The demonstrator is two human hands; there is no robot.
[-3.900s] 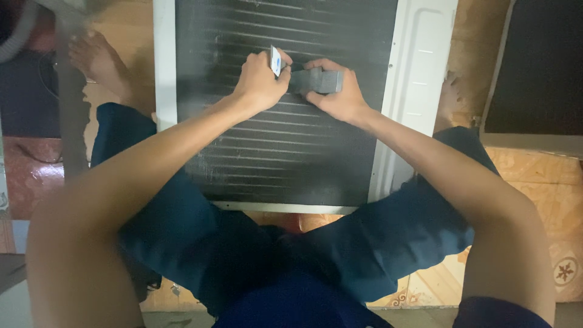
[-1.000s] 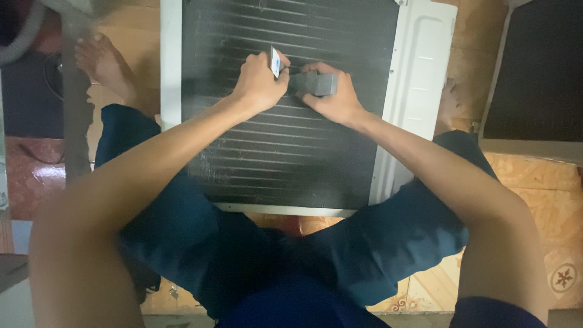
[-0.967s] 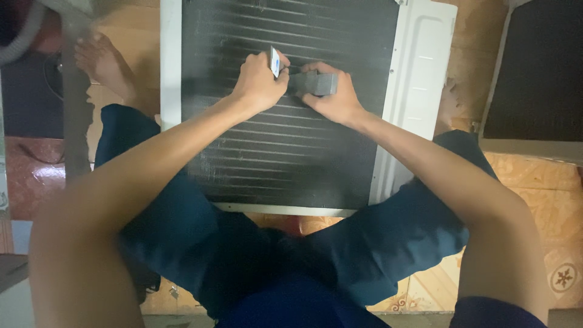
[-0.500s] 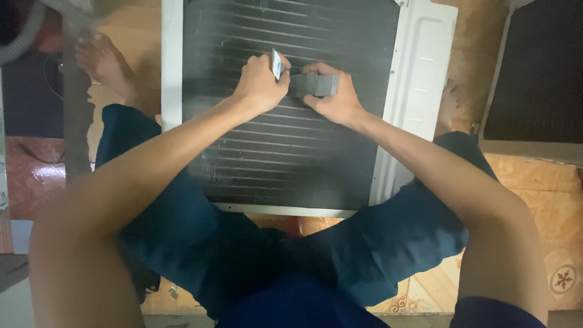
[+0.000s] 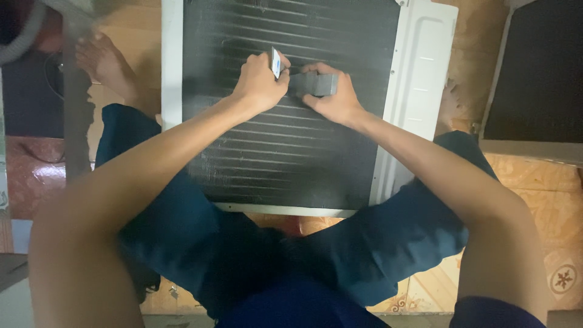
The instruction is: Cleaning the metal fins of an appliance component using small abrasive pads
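Observation:
A dark finned coil panel (image 5: 285,152) in a white metal frame (image 5: 419,91) lies flat on the floor between my knees. My left hand (image 5: 258,85) is closed around a small white and blue card (image 5: 276,62) held on edge against the fins. My right hand (image 5: 334,97) grips a grey block-shaped tool (image 5: 316,84) that rests on the fins just right of the card. Both hands sit close together on the upper middle of the panel.
My legs in dark blue trousers (image 5: 388,237) flank the panel's near edge. A bare foot (image 5: 106,64) rests on the floor at the upper left. A second dark panel (image 5: 540,73) lies at the right on patterned floor tiles (image 5: 565,267). A grey pole (image 5: 76,109) stands at the left.
Over the last second nothing has visibly moved. Since the earliest frame the view has shifted slightly, with both hands in the same grip on the panel.

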